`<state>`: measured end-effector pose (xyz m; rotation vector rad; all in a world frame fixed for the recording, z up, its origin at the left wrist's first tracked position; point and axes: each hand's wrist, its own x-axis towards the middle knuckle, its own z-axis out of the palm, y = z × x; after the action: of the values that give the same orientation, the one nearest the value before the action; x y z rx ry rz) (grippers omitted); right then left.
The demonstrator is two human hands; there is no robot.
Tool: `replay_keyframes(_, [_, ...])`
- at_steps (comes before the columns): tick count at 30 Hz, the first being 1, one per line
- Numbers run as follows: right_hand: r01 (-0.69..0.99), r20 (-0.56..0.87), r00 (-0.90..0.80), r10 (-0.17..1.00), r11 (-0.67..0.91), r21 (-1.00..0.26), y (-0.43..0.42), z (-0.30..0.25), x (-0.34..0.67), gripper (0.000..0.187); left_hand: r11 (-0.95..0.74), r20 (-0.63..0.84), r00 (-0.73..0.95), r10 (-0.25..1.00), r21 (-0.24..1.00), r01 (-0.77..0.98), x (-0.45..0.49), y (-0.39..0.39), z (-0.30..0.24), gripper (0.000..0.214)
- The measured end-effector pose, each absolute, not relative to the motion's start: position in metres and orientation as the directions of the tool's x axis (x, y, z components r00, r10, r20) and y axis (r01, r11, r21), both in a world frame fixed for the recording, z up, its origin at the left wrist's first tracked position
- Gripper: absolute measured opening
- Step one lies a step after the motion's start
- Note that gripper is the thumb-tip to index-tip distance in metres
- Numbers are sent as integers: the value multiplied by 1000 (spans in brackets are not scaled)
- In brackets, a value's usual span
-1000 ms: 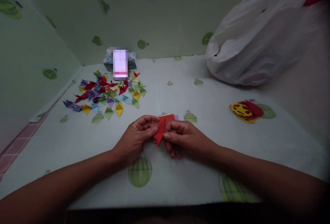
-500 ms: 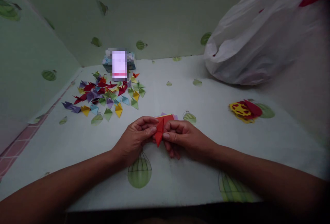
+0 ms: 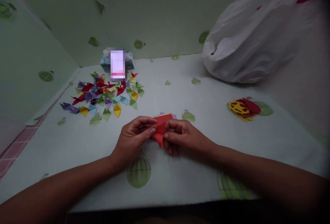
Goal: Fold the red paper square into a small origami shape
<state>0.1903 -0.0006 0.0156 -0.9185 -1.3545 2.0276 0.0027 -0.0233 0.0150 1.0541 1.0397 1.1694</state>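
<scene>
Between my two hands is a folded piece of red origami paper (image 3: 160, 136), its pointed end toward me. My left hand (image 3: 136, 135) pinches its left side between thumb and fingers. On the right side, my right hand (image 3: 180, 135) grips it with thumb and curled fingers. Just behind it on the table lies a small stack of paper sheets (image 3: 165, 116), red on top with purple edges showing; my hands hide part of it. Toward the back left spreads a pile of folded paper pieces (image 3: 106, 97) in red, purple, green, yellow and blue.
A bright, pixelated phone-like screen (image 3: 118, 64) leans on a patterned box (image 3: 131, 61) behind the pile. Red and yellow paper cutouts (image 3: 243, 109) lie at the right. A large white plastic bag (image 3: 237, 55) stands at the back right. Walls (image 3: 170, 18) bound the table's back and sides.
The red paper's upper part has been opened out wider between my hands, where it was a narrow pointed shape. Both hands keep hold of it. The whole view has shifted slightly.
</scene>
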Motion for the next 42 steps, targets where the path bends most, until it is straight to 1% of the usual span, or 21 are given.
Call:
replay_keyframes(9, [-91, -217, -644, 733, -356, -930, -1, 14, 191, 16, 194, -171, 112, 979, 947, -255, 3, -20, 10, 15])
replay_keyframes(15, [-47, -250, -630, 736, -357, -933, -1, 15, 190, 12, 167, -149, 95, 984, 960, -223, 5, -21, 13, 15])
replay_keyframes(21, [-70, -215, -625, 750, -329, -942, -2, 14, 190, 13, 157, -140, 90, 986, 964, -216, 5, -23, 13, 13])
replay_keyframes(25, [-6, -218, -595, 773, -276, -961, -2, 15, 188, 8, 134, -122, 83, 989, 977, -168, 7, -25, 14, 13])
replay_keyframes(28, [34, -163, -577, 800, -176, -984, -4, 16, 187, 8, 98, -89, 81, 993, 988, -116, 9, -26, 16, 11])
replay_keyframes(30, [81, -81, -546, 834, -43, -996, -5, 16, 188, 8, 47, -42, 91, 995, 998, -53, 9, -26, 17, 8])
replay_keyframes(32, [162, 29, -497, 867, 125, -979, -6, 16, 189, 10, -33, 26, 113, 993, 998, 57, 10, -26, 17, 5])
replay_keyframes(34, [238, 144, -459, 877, 277, -931, -7, 15, 190, 9, -114, 90, 153, 984, 981, 156, 10, -27, 17, 5])
replay_keyframes(36, [282, 234, -452, 861, 387, -878, -7, 14, 190, 7, -166, 126, 196, 972, 966, 200, 11, -27, 16, 6])
replay_keyframes(39, [338, 324, -465, 824, 503, -795, -7, 10, 189, 8, -208, 157, 215, 964, 948, 239, 12, -27, 13, 14])
replay_keyframes(41, [410, 388, -465, 796, 582, -702, -7, 7, 188, 7, -225, 166, 223, 961, 935, 273, 13, -26, 12, 14])
replay_keyframes(42, [464, 402, -456, 794, 597, -654, -7, 6, 188, 5, -236, 173, 233, 957, 931, 278, 13, -26, 11, 14])
